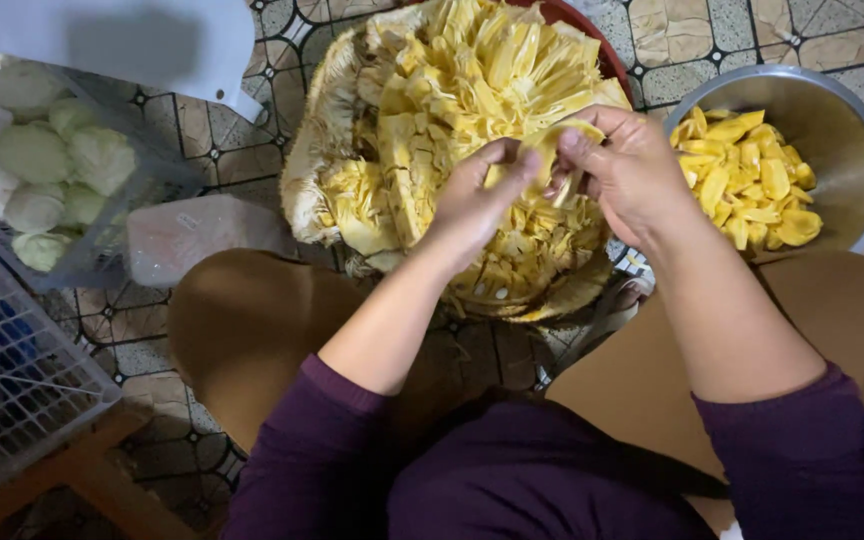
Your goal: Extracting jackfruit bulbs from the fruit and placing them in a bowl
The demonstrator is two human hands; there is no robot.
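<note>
Both hands, left [477, 195] and right [624, 170], pinch one yellow pod [552, 150] over the opened jackfruit [432, 120]. The bowl [842, 120] at 2 o'clock looks half full of pods; much fruit seems left to pick.

Open tiled floor [227, 150] between jackfruit [432, 130] and cabbage crate [102, 215]; steel bowl [842, 120] crowding the right.

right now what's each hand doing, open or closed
Left hand: closed, fingers pinching a yellow jackfruit pod over the cut jackfruit.
Right hand: closed on the same pod, pulling at it.
</note>
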